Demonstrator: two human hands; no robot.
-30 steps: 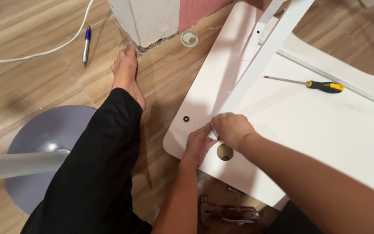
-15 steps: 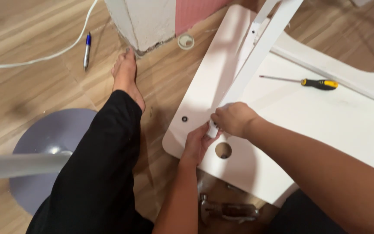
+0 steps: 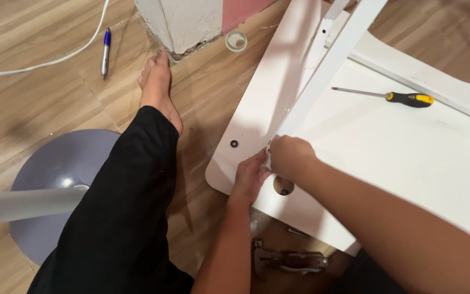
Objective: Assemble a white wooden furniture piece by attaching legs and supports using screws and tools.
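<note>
Since the earlier frames our two hands have shifted slightly up the white panel point(image 3: 409, 158), toward the foot of the white rail point(image 3: 327, 71); the round hole point(image 3: 283, 185) now shows clear below the right wrist. Our left hand point(image 3: 249, 177) rests on the panel near its rounded corner, fingers together and pointing up at the rail's lower end. Our right hand point(image 3: 291, 157) curls over that end, fingers closed; whether they pinch a small part we cannot tell, as the knuckles hide it. A small dark hole point(image 3: 234, 144) sits just left of the hands. Well apart on the panel lies a yellow-and-black screwdriver point(image 3: 393, 97). A hammer point(image 3: 286, 261) lies on the wooden floor point(image 3: 39, 103) below the panel's edge. Also noted: bare foot point(image 3: 158, 87), blue pen point(image 3: 105, 52), white cable point(image 3: 44, 62), grey round base point(image 3: 66, 174).
</note>
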